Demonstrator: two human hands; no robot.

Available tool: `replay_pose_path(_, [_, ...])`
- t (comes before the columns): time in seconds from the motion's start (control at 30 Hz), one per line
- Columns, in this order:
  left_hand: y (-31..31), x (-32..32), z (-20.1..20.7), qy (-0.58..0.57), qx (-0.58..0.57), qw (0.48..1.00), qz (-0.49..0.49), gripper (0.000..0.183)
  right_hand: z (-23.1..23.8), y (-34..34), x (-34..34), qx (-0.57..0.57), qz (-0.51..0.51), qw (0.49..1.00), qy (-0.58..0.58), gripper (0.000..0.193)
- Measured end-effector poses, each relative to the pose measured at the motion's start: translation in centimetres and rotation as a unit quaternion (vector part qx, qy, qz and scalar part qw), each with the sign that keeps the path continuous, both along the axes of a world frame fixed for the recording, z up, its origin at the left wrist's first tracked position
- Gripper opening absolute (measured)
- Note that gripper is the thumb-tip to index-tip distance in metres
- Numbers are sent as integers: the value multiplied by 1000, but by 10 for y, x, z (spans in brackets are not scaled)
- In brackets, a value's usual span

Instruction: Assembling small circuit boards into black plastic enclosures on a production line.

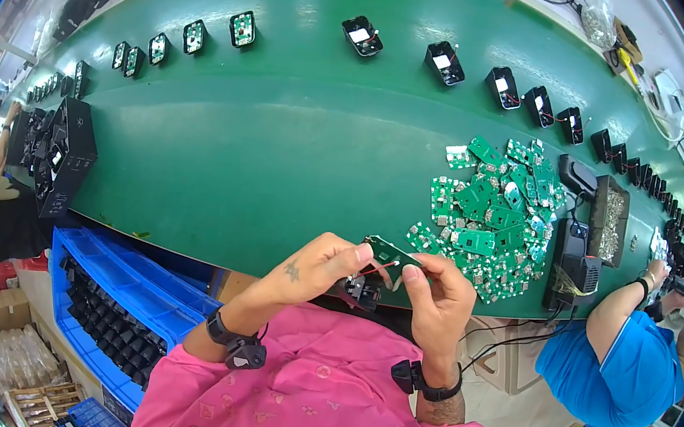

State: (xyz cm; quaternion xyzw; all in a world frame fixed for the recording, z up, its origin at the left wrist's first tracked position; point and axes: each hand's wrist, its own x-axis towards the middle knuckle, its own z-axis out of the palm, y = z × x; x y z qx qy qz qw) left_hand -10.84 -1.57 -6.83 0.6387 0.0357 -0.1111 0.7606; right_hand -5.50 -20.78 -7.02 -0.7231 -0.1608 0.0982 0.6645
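A green circuit board [389,251] is held up at the table's near edge between both hands. My left hand [320,269] pinches its left end with thumb and fingers. Its right end is gripped by my right hand [440,301], thumb on the near side. A thin red wire with a small white connector runs across the board's near side. Just under the board is a black plastic part [361,291], partly hidden by my left hand; what supports it I cannot make out. To the right lies a large loose pile of green circuit boards [491,219].
Black housings [446,62] stand in a curved row along the far side, several with boards [243,28]. A black box [67,154] sits left, a tray of small metal parts [608,221] right. Blue crates [112,245] stand lower left. Co-workers [624,351] are at both sides.
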Motion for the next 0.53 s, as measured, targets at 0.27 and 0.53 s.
replay_pose_path(0.27, [12,1,-1,83,1,996,-25,69,2,-4,0,50,-10,996,76,14])
replay_pose_path(0.53, [6,-1,-8,34,-59,997,23,85,9,-3,9,-141,58,945,-289,17])
